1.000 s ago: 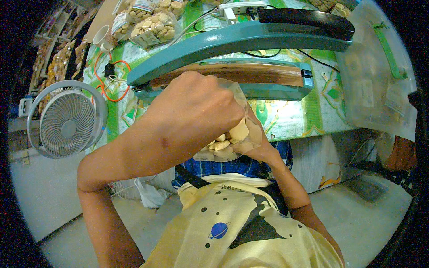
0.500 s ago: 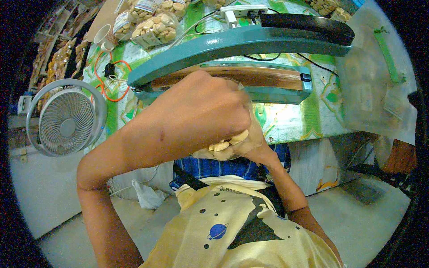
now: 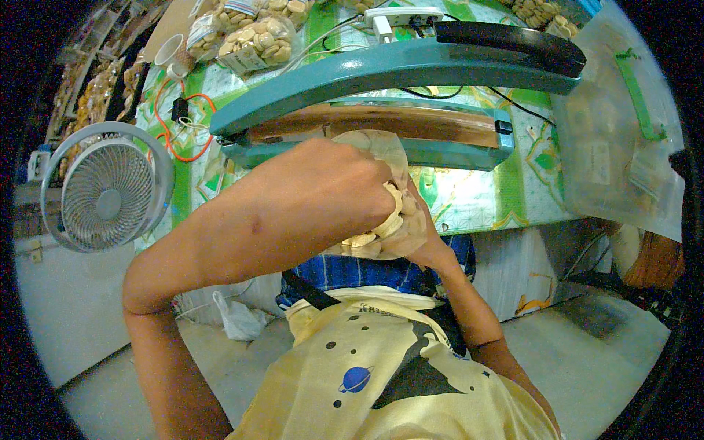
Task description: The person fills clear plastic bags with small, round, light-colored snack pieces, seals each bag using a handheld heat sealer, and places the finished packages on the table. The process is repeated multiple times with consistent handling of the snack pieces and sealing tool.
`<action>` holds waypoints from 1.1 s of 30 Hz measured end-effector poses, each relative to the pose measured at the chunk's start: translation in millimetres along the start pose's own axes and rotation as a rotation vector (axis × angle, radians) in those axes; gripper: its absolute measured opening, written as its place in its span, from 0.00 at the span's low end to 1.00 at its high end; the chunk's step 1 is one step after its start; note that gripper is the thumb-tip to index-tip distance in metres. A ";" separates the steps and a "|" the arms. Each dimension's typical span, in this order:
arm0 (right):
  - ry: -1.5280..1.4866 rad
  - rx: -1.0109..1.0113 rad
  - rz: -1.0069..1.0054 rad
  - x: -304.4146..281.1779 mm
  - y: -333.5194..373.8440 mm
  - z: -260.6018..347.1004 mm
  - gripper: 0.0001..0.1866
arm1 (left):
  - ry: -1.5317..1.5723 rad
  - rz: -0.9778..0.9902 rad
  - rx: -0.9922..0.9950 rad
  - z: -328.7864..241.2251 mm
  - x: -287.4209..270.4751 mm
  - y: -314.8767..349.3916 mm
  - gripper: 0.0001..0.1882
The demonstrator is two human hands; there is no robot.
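Note:
In front of my chest hangs a clear plastic bag of round, pale biscuits. My left hand is closed in a fist at the bag's upper part, knuckles up, its fingertips hidden beneath. From the right, my right hand grips the bag's lower right side; its fingers are mostly behind the plastic. Just beyond the hands stands a teal bag sealer, its long arm with a black handle raised over the brown sealing strip. The bag's loose top edge lies in front of the sealer's base.
Filled biscuit bags sit at the far left of the table beside a paper cup. A white power strip is behind the sealer. A grey fan stands left, and a translucent plastic bin right. Cables cross the tabletop.
My left hand has shifted slightly toward me and to the left. More of the bag's top and its biscuits shows now. The sealer has stayed put with its arm raised.

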State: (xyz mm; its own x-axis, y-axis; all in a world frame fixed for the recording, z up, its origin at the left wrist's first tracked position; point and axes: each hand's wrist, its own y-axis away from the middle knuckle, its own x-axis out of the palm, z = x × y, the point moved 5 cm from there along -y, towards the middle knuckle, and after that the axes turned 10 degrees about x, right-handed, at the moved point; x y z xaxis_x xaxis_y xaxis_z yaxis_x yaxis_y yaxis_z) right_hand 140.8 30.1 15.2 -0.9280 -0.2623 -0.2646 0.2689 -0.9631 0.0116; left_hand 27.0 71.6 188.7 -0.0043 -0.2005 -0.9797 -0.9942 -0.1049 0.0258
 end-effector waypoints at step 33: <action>-0.585 -0.216 -0.660 -19.2 -16.0 42.6 0.03 | 0.712 -1.654 -0.470 29.9 115.2 31.8 0.06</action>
State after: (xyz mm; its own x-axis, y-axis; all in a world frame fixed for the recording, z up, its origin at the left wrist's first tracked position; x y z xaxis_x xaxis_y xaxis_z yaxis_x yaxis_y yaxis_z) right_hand 143.3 48.0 61.2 -0.8776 0.2933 0.3791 -0.3760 -0.9118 -0.1649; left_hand -8.3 74.2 70.7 0.9794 0.0673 0.1904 0.1675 -0.7973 -0.5799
